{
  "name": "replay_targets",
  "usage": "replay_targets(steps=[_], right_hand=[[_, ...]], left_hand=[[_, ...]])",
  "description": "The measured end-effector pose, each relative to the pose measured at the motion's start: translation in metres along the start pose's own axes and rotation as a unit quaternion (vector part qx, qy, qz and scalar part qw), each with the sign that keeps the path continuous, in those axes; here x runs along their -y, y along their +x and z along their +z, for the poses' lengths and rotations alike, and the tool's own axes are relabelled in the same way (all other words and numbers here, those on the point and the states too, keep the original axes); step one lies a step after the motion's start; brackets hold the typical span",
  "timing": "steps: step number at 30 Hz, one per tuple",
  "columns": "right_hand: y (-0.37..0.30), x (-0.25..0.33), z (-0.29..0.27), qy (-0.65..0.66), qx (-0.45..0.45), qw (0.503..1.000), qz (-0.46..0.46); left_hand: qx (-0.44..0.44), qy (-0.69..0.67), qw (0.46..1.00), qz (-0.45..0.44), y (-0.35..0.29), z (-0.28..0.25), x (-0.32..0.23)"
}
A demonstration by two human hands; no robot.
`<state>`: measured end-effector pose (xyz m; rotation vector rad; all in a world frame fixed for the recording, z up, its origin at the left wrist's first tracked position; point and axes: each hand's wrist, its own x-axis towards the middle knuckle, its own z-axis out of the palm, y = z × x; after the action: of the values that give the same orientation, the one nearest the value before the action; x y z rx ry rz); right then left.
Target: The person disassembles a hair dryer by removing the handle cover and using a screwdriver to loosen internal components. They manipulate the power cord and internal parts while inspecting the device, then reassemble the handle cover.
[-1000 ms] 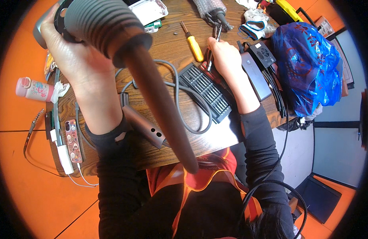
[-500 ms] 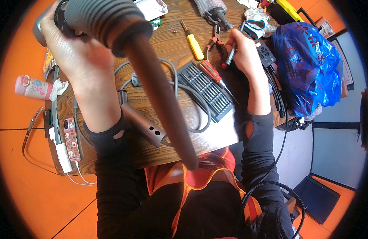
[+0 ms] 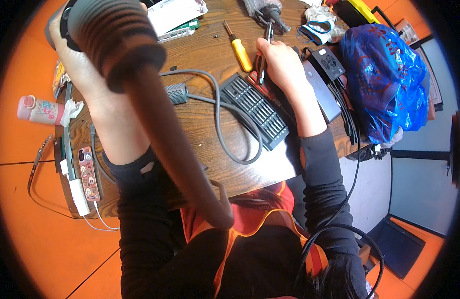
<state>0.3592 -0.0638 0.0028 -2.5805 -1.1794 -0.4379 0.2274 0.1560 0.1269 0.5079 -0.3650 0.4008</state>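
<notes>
Close to the camera, a dark grey ribbed cylinder (image 3: 115,37) with a thick brown rod- or cord-like length (image 3: 165,144) runs down across the view, blurred. My left hand (image 3: 83,74) is closed around its upper end, the fingers mostly hidden behind it. Over the table's right side, my right hand (image 3: 284,65) is closed on a slim grey pen-shaped screwdriver (image 3: 262,74), held near upright. Beneath that hand lie pliers, largely covered. Left of it sits a yellow-handled screwdriver (image 3: 241,55). A black bit tray (image 3: 255,112) and a red-handled screwdriver (image 3: 255,79) lie just nearer me.
A grey cable (image 3: 217,109) loops from a perforated grey cylinder (image 3: 176,93). To the right stand a blue plastic bag (image 3: 384,82), a black adapter (image 3: 328,62) and a grey flat device (image 3: 322,94). A phone (image 3: 89,174) lies at the left edge, near a pink bottle (image 3: 40,109).
My right hand has moved left over the pliers, carrying the screwdriver. The ribbed cylinder and its brown length have shifted left. The grey box with two dark holes is no longer visible.
</notes>
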Motion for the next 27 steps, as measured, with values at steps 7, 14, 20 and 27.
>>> replay_targets(steps=[7,14,20,27], right_hand=[[0.0008,-0.0004,0.0058,0.014,-0.005,1.0,-0.013],[0.0002,0.0021,0.0051,0.008,0.023,1.0,0.018],[0.0013,-0.0002,0.0102,0.02,0.031,0.999,0.019],[0.0041,0.0056,0.0038,0.094,0.052,0.994,0.027]], left_hand=[[0.0,-0.013,1.0,0.008,0.0027,-0.0034,-0.0037],[0.01,-0.015,1.0,-0.001,0.0009,-0.0022,-0.0026],[0.024,-0.006,1.0,0.007,0.0004,-0.0034,-0.0002],[0.029,-0.004,1.0,0.011,-0.0035,0.0061,0.0009]])
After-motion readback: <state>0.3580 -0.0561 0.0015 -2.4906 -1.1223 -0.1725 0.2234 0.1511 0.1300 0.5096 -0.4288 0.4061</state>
